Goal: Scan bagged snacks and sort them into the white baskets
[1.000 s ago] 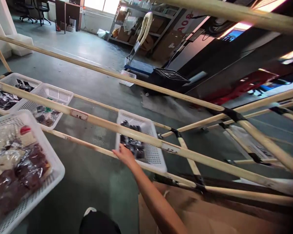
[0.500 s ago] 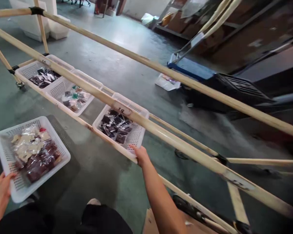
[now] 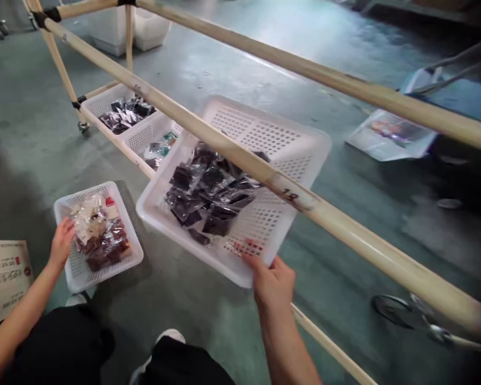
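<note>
My right hand (image 3: 276, 283) grips the near right corner of a white perforated plastic basket (image 3: 240, 270), thumb over the rim and fingertips showing through the holes. This basket is raised and tilted under the rail marked 18. Small dark pieces in clear plastic bags (image 3: 212, 195) lie inside it. My left hand (image 3: 62, 240) is open, its fingers loose above the left rim of a second white basket (image 3: 104, 278), which appears to rest on the floor. Cream and dark red bagged pieces (image 3: 102, 232) fill that one.
The pipe rack's numbered rail (image 3: 208, 133) crosses in front of the raised basket. Two more baskets (image 3: 104, 96) with bagged pieces sit on the lower rails. A printed cardboard box (image 3: 6, 278) stands at left, white tubs (image 3: 150, 29) behind, and a bag (image 3: 393, 136) lies right.
My right hand has lifted the basket of dark pieces off the lower rails toward me. My left hand has let go of the other basket, now lower by my feet. The view has shifted.
</note>
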Demonstrator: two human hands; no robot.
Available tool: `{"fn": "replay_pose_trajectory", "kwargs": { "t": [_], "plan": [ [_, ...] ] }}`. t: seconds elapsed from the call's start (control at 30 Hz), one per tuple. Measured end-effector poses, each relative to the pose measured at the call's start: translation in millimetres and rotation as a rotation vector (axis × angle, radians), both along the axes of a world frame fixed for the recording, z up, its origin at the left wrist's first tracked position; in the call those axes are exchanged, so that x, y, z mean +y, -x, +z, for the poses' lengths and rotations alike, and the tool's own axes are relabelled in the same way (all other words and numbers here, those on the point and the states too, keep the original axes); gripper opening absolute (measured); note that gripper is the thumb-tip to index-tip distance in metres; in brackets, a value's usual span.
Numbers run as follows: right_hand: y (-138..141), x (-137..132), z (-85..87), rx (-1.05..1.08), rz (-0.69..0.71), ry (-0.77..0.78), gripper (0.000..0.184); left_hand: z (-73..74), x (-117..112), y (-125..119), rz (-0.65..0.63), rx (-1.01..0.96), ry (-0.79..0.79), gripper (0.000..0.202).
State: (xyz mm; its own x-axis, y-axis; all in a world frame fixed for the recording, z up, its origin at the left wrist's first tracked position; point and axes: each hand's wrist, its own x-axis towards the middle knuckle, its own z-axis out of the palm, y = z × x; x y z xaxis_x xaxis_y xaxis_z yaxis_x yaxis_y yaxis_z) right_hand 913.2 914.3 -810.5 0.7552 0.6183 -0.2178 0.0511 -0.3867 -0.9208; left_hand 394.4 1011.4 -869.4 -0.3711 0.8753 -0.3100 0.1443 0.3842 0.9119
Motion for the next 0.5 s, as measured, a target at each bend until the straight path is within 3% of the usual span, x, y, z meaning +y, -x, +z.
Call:
{"fn": "replay_pose_trajectory", "kwargs": {
  "t": [0.07, 0.13, 0.23, 0.3, 0.37, 0.43, 0.5],
  "plan": [
    [41, 4, -1.9, 0.006, 0.134, 0.002, 0.062, 32.0, 12, -20, -0.129, -0.25, -0.039, 0.103],
    [83, 9, -10.3, 0.027, 0.296, 0.031, 0.063, 59.5, 19, -33, -0.23, -0.363, -0.023, 0.1],
    [134, 24, -26.8, 0.042, 0.617, 0.115, 0.052, 75.4, 10, -31, -0.147, -0.256, 0.062, 0.08],
    [150, 46, -34.2, 0.017, 0.797, 0.121, 0.052, 64.1, -7, -17, 0.013, -0.169, 0.102, 0.064],
    [148, 81, -36.8, -0.089, 0.793, 0.035, 0.067, 39.0, -30, 1, 0.145, -0.172, 0.133, 0.057],
    [129, 131, -36.8, -0.244, 0.588, -0.06, 0.092, 7.7, -52, 14, 0.224, -0.202, 0.16, 0.058],
    [105, 188, -38.1, -0.253, 0.353, -0.01, 0.103, -21.3, -68, 22, 0.242, -0.191, 0.186, 0.058]
  ]
}}
